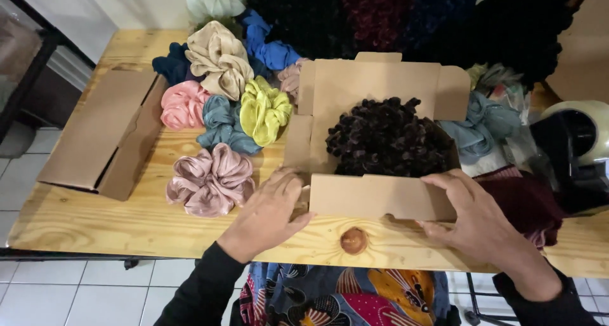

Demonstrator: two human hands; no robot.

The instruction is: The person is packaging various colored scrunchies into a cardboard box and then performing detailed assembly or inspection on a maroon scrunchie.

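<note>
- Left hand (269,213) is pressed against the near left corner of the cardboard box (374,196), fingers curled loosely on its side flap, nothing clenched inside.
- Right hand (472,219) is laid on the near right corner of the same box, fingers spread flat along the front wall, not closed around anything.
- The box is seen open at the near edge of the wooden counter (127,227), plain brown, its lid tipped back and its side flaps standing out.
- A dark, ruffled velvet scrunchie (387,139) fills the inside.
- Just left of the box, satin scrunchies are scattered: dusty pink (211,179), lime (264,109), teal (220,124), coral (183,104) and beige (219,58).
- A flat folded carton (101,132) lies at the far left.
- A tape dispenser (571,148) stands at the right.
</note>
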